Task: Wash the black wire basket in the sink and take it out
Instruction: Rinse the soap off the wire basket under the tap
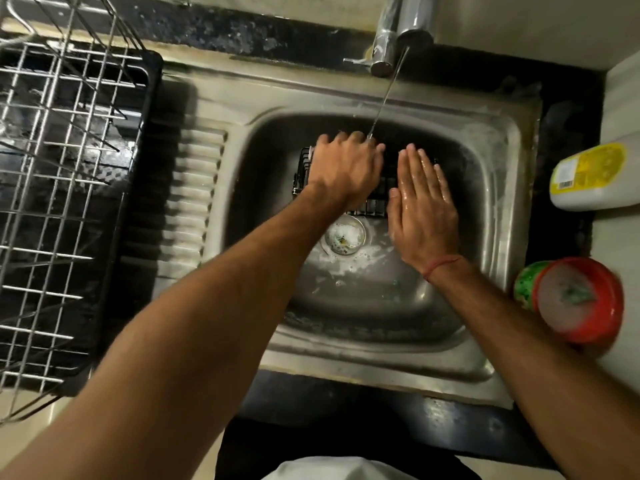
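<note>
The basket (374,199) lay in the upper middle of the sink (502,140), near the centre of the frame, just above the foamy drain (344,239), and most of it was hidden under the two hands. A thin stream from the tap (398,32) at top centre fell at the fingertips of the left hand (346,168). That hand lay across the basket's left part with its fingers curled over the far edge; its grip looked closed on the wire rim, though the fingertips were out of sight, so the hold is a judgement. The right hand (422,202) was flat and wet, fingers straight and together, palm down on or just over the basket's right part; it clasped nothing, and whether it pressed on the wire could not be told. The step in hand looked like rinsing and rubbing the wires under the stream. To do it well, the left hand should steady the rim while the right palm rubs along the wires, and the basket should be turned so the thin stream reaches every side and the foam runs to the drain. Once the wires run clear it could be lifted out, perhaps to the rack (69,168) at the left of the frame.
</note>
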